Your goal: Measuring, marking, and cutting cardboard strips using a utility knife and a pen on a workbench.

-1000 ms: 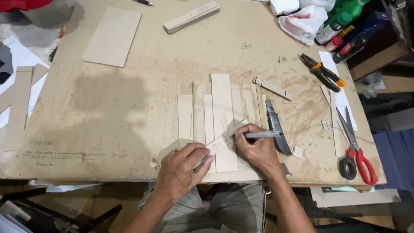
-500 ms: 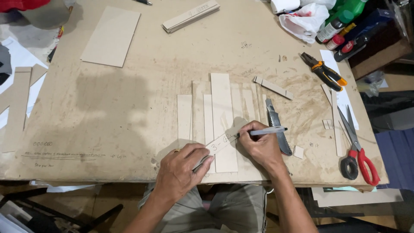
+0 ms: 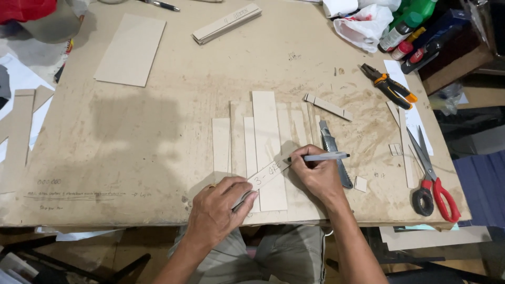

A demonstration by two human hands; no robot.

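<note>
While the left hand (image 3: 218, 210) pinches the near end of a thin cardboard strip (image 3: 265, 176) lying across the other strips (image 3: 268, 147), the right hand (image 3: 315, 176), fingers closed around a pen (image 3: 321, 156), writes on it; it seems light and bendable, best held flat by the ends.

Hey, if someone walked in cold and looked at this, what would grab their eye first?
Probably the two hands at the table's near edge: the left hand pins a thin cardboard strip while the right hand writes on it with a pen. Next, the red-handled scissors at the right edge and the orange-handled pliers farther back.
</note>
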